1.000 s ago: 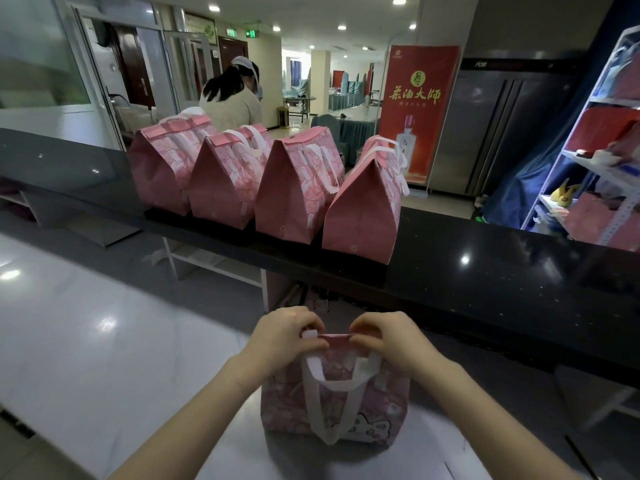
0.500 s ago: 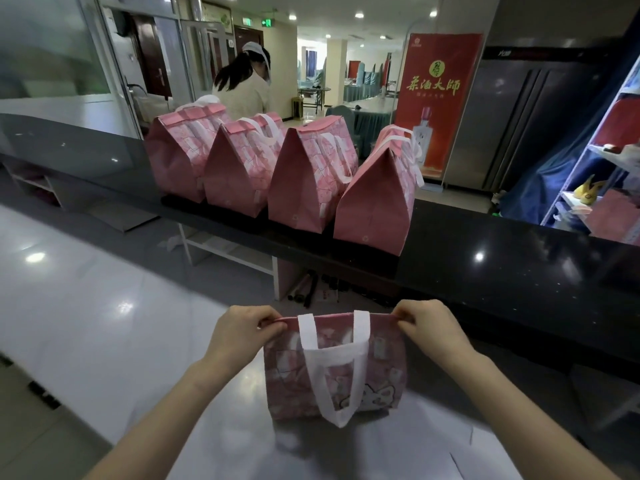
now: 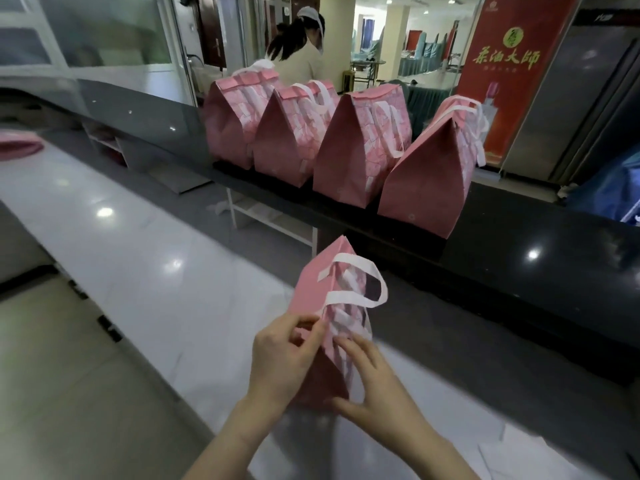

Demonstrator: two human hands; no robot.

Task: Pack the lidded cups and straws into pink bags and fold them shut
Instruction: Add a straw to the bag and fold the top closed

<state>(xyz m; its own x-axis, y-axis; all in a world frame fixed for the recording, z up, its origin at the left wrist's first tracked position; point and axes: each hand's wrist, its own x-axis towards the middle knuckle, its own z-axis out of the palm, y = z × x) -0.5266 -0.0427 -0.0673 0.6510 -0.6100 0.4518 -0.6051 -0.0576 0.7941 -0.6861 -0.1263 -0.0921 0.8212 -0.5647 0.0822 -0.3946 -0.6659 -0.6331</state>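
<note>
Pink bag sat tilted at 6 o'clock. Your left hand pinched its side crease; your right hand pressed straight fingers on its face. Probably light, thin-walled, crushable: grip folded edges.

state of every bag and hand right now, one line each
held bag: top folded shut, tilted, handles loose
left hand: pinches the held bag's near edge
right hand: straight fingers rest on the held bag's side
row of four bags: upright on the black ledge, tops folded shut
</note>
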